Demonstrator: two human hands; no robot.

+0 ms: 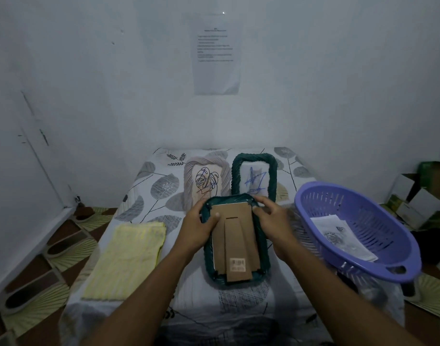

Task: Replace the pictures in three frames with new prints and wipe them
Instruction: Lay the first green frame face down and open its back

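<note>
A dark green rope-edged frame (262,248) lies face down before me, its brown cardboard back and stand (235,245) facing up. My left hand (199,228) grips its upper left edge, thumb on the cardboard. My right hand (273,221) grips the upper right corner, fingers curled at the rim. Behind it a pinkish frame (206,181) with a leaf drawing and a second green frame (255,176) with a scribbled-over picture stand or lean on the table. A folded yellow cloth (129,255) lies to the left. Prints (338,236) sit inside the purple basket.
The purple slotted basket (358,268) sits at the table's right edge. A leaf-patterned cloth (159,191) covers the table. A printed sheet (217,53) hangs on the wall. Cardboard boxes (423,196) stand on the floor at right.
</note>
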